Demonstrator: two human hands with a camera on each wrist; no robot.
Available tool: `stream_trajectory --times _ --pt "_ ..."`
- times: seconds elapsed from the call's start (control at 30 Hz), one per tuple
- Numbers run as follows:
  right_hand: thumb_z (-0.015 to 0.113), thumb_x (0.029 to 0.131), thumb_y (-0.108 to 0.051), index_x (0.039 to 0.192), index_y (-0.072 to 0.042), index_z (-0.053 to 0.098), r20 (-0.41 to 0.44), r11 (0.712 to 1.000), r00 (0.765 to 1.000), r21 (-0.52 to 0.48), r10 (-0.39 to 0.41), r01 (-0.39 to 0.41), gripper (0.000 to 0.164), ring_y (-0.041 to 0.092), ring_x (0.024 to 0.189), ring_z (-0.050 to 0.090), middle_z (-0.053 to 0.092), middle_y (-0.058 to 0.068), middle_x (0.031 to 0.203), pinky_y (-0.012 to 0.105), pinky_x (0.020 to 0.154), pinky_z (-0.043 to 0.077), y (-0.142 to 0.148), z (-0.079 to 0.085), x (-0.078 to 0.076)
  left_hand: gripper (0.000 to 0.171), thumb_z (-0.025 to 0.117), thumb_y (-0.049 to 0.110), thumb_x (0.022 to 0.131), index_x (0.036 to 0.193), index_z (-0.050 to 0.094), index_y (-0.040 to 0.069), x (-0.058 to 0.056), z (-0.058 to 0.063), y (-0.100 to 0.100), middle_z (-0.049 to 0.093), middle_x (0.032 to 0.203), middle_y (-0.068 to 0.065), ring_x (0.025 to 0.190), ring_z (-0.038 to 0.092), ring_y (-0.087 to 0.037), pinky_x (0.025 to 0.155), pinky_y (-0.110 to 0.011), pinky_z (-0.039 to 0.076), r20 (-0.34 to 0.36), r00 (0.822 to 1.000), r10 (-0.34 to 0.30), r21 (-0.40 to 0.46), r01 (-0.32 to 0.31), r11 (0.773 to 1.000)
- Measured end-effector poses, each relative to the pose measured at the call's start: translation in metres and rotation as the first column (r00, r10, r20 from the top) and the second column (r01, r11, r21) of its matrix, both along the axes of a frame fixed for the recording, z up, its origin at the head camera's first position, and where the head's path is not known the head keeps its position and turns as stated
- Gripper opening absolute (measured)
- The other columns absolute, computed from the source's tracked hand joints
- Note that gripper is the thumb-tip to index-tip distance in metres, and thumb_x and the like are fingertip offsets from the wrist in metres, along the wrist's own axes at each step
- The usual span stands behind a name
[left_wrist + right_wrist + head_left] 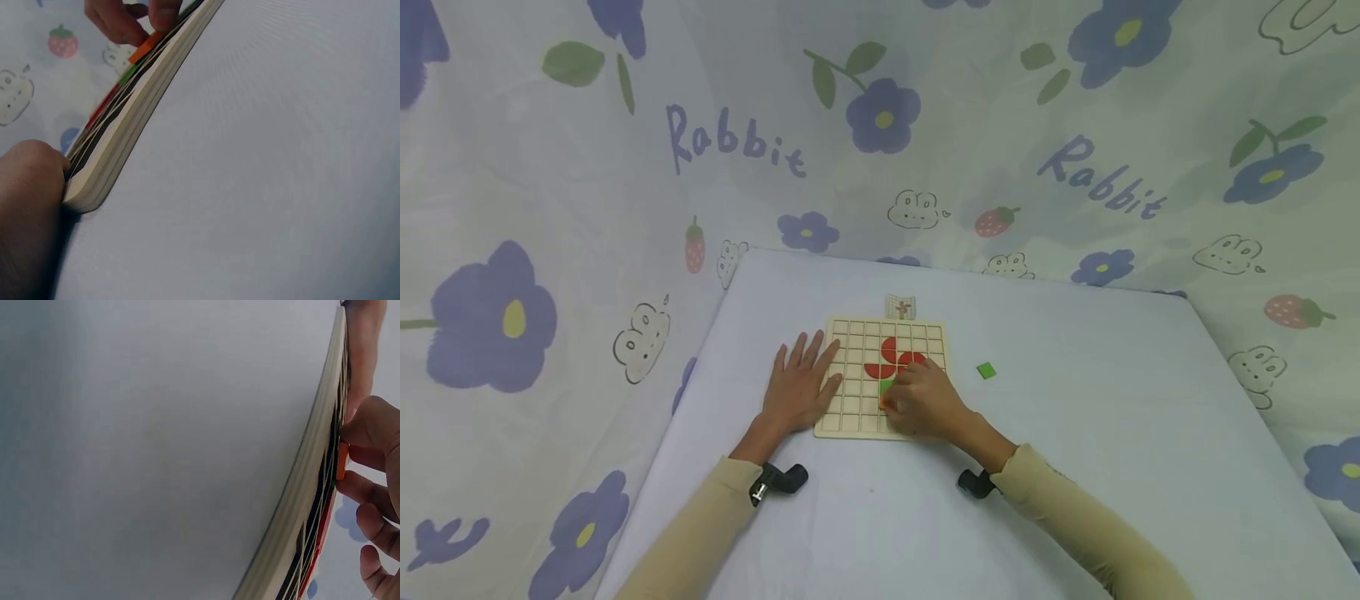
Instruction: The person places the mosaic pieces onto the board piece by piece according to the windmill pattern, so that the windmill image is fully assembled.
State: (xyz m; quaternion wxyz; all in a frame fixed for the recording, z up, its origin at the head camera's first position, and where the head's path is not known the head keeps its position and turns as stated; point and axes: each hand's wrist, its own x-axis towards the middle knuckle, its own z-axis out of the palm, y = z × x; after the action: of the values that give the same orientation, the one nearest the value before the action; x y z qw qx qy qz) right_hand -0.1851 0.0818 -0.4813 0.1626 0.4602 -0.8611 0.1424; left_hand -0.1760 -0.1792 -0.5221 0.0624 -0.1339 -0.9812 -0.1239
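Note:
A square wooden grid board [852, 407] lies on the table in the head view. My left hand [797, 387] rests at its left edge, fingers spread and relaxed. Over the lower middle of the board, my right hand [928, 404] pinches an orange tile [146, 47] between thumb and fingers, right at the grid. In the right wrist view the orange tile [342, 460] shows between thumb and fingertip. Red curved pieces [880, 371] sit in the middle cells, partly covered by the right hand. A green piece [887, 386] lies just below them.
A loose green square tile [987, 370] lies on the white table to the right of the board. Behind the board's far edge is a small card [900, 307] with a gridded flower picture. Patterned cloth [737, 200] hangs around the table's back and side.

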Motion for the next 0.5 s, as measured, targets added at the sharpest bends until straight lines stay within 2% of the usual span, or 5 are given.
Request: stream_trajectory --times 0.13,0.23,0.33,0.5 --pt "0.075 0.077 -0.025 0.08 -0.021 0.08 -0.059 0.999 0.998 0.045 0.032 -0.03 0.006 0.014 0.074 0.057 0.069 -0.008 0.078 0.033 0.065 0.039 -0.0007 0.0003 0.0013 0.062 0.03 0.048 0.104 0.158 0.024 0.019 0.0002 -0.0021 0.0002 0.013 0.163 -0.012 0.148 0.003 -0.035 0.115 -0.057 0.001 0.007 1.0 0.003 -0.004 -0.003 1.0" --pt "0.075 0.078 -0.024 0.079 -0.022 0.079 -0.063 0.996 0.995 0.058 0.075 -0.071 0.005 0.015 0.074 0.057 0.068 -0.009 0.077 0.034 0.065 0.038 0.0004 0.0026 0.0019 0.062 0.031 0.048 0.104 0.158 0.024 0.019 0.0001 -0.002 0.0002 0.014 0.163 -0.012 0.148 0.004 -0.035 0.115 -0.057 0.001 0.003 1.0 0.002 -0.006 -0.002 1.0" --pt "0.075 0.081 -0.024 0.08 -0.023 0.08 -0.034 0.993 0.997 0.095 0.076 -0.073 0.005 0.015 0.078 0.056 0.068 -0.01 0.078 0.034 0.067 0.038 0.0015 0.0056 0.0023 0.062 0.031 0.047 0.104 0.158 0.024 0.019 0.0001 -0.0008 0.0004 0.014 0.163 -0.012 0.148 0.004 -0.035 0.115 -0.057 0.002 0.004 1.0 0.002 -0.006 -0.002 1.0" --pt "0.08 0.081 -0.022 0.084 -0.024 0.081 0.043 0.991 0.999 0.13 0.019 -0.024 0.004 0.013 0.079 0.055 0.067 -0.011 0.08 0.032 0.068 0.04 0.0023 0.0071 0.0027 0.061 0.032 0.047 0.104 0.158 0.025 0.019 -0.0002 0.0007 0.0006 0.015 0.163 -0.012 0.148 0.005 -0.035 0.115 -0.057 0.004 0.002 1.0 0.007 -0.007 -0.007 1.0"
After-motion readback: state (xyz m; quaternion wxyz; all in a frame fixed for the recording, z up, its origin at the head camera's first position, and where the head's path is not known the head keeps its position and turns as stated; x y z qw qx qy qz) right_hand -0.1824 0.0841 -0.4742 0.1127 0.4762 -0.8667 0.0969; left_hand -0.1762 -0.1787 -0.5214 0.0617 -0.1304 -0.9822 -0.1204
